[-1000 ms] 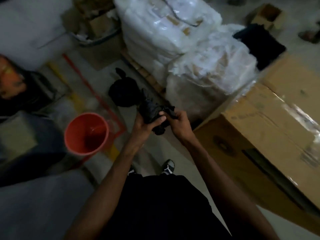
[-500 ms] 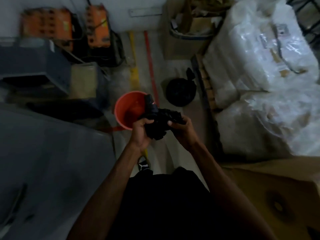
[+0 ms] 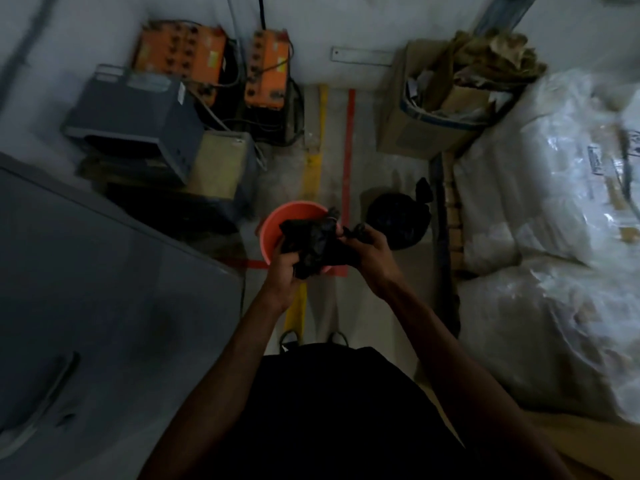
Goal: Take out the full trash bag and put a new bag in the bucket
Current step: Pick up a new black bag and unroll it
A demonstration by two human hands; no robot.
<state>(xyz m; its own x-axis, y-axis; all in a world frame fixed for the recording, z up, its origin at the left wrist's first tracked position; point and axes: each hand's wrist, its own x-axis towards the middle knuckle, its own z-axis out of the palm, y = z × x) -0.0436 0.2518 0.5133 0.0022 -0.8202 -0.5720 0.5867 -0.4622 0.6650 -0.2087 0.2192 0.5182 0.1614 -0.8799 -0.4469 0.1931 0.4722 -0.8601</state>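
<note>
An orange-red bucket (image 3: 277, 226) stands on the floor straight ahead, with nothing seen inside it. Over its near rim I hold a crumpled new black bag (image 3: 313, 244) with both hands. My left hand (image 3: 284, 271) grips the bag's lower left part, and my right hand (image 3: 369, 249) pinches its right end. A full black trash bag (image 3: 398, 220), knotted at the top, sits on the floor just right of the bucket.
A grey cabinet (image 3: 86, 306) fills the left. Behind it are a grey machine (image 3: 135, 123) and orange units (image 3: 266, 71) with cables by the wall. A cardboard box of scraps (image 3: 436, 109) and big plastic-wrapped bundles (image 3: 554, 220) crowd the right. Yellow and red floor tape runs between.
The view has swung left so the bucket now lies directly under my hands. My hands have pulled the black bag slightly apart over the bucket's rim.
</note>
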